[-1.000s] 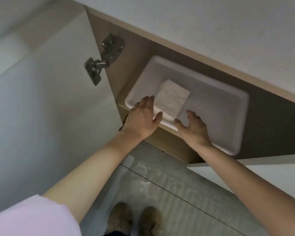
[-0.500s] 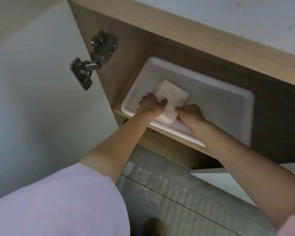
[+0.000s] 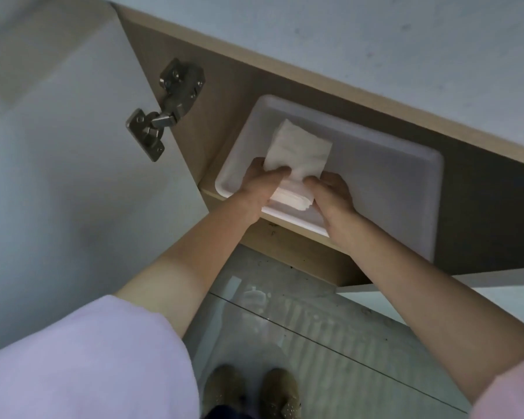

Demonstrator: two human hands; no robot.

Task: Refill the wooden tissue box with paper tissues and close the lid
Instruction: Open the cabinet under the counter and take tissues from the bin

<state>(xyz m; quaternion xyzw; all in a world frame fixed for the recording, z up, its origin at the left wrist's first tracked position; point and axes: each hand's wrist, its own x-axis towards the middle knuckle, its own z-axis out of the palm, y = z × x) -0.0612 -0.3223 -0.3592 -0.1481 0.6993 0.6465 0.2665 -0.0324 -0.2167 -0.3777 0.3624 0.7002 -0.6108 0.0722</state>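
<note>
A stack of white paper tissues [image 3: 300, 149] lies in a white plastic tray [image 3: 390, 176] on a cabinet shelf. My left hand [image 3: 260, 182] grips the stack's near left edge, thumb on top. My right hand [image 3: 330, 192] grips the near right edge. The near end of the stack is raised off the tray floor, so its layered edge [image 3: 291, 198] shows between my hands. No wooden tissue box is in view.
The white cabinet door [image 3: 67, 164] stands open at left on a metal hinge [image 3: 164, 113]. A grey countertop [image 3: 375, 46] overhangs the shelf. Below are a grey tiled floor [image 3: 315, 328] and my shoes [image 3: 251, 391].
My hands went from hovering at the tray's front rim to closing on the tissue stack. Since half a second ago its near end has lifted.
</note>
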